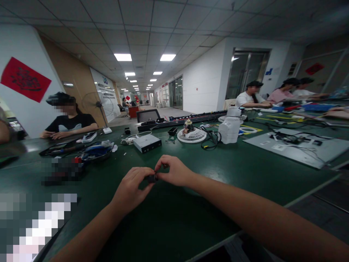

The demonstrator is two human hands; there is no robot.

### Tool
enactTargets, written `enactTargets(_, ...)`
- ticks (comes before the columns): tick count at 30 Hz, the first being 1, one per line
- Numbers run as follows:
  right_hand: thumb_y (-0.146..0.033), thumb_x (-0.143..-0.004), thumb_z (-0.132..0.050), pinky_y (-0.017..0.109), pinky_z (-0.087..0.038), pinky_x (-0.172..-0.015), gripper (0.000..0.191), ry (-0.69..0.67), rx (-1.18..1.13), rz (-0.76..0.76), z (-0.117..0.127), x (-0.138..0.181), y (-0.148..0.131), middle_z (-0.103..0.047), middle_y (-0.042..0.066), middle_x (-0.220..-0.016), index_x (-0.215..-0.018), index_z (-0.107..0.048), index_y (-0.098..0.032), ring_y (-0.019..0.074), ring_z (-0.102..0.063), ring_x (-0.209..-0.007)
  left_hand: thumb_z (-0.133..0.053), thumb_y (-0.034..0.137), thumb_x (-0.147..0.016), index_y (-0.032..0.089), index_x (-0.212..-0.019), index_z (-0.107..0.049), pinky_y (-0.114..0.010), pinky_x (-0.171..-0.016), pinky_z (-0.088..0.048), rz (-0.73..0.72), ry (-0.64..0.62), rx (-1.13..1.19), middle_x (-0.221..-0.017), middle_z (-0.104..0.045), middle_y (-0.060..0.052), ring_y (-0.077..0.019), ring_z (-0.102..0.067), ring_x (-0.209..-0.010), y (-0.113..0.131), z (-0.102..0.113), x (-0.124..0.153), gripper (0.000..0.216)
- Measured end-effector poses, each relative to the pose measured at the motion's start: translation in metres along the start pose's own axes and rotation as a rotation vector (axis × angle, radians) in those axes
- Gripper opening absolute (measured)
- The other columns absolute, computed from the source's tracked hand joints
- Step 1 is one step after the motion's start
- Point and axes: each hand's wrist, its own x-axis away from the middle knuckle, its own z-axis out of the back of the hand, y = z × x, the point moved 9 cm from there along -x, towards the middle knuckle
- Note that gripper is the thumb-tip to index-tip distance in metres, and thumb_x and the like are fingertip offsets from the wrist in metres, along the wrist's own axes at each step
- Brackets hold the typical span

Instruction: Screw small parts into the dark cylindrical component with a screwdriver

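Observation:
Just above the green tabletop (218, 171), my left hand (133, 185) grips a small dark cylindrical part (151, 178) between thumb and fingers. My right hand (174, 171) meets it from the right, with thumb and index finger pinched at the part's near end. Whatever tiny piece the right fingertips may hold is too small to make out. Beyond the hands lies a white and black box-shaped device (147, 143), with a pale cable behind it. A white round fan grille (192, 135) with a motor on it sits farther right.
A white plastic housing (229, 130) and black cables (211, 140) stand right of the grille. A grey panel (297, 147) with wiring lies at the right. Tool bags (96, 150) are on the left. A co-worker (71, 118) sits at the far left, others at the right.

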Motion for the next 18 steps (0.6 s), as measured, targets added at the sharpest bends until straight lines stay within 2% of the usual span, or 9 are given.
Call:
enactTargets(7,-0.018,-0.07,-0.08,0.027,-0.043,-0.07,0.014,-0.066,0.05,0.037,-0.002,0.001,-0.001,-0.067,0.0,-0.081,-0.08,-0.07,-0.018,0.0155,-0.059,-0.079,-0.065,0.016,-0.083,0.022,-0.11,-0.057,-0.035,-0.082,-0.054,0.001,-0.064,0.023,-0.103,-0.068,-0.005,-0.02,-0.065,-0.094,0.001,-0.006,0.003,0.029)
enactTargets(13,-0.021,-0.074,-0.077,0.026,-0.04,-0.066,0.01,-0.033,0.134,0.012,-0.001,0.002,-0.005,-0.067,0.001,-0.079,-0.081,-0.07,-0.018,0.0153,-0.059,-0.077,-0.064,0.016,-0.083,0.021,-0.108,-0.058,-0.035,-0.081,-0.055,0.011,-0.029,0.03,-0.102,-0.068,-0.006,-0.0198,-0.066,-0.094,-0.001,-0.003,0.002,0.026)
enactTargets(18,-0.019,-0.075,-0.074,0.026,-0.041,-0.066,0.01,-0.025,0.151,0.003,-0.002,0.003,-0.006,-0.066,0.002,-0.081,-0.084,-0.069,-0.017,0.0148,-0.059,-0.077,-0.068,0.019,-0.081,0.021,-0.111,-0.058,-0.035,-0.078,-0.057,0.089,-0.001,0.06,-0.101,-0.069,-0.005,-0.0198,-0.068,-0.09,-0.013,-0.003,0.003,0.032)
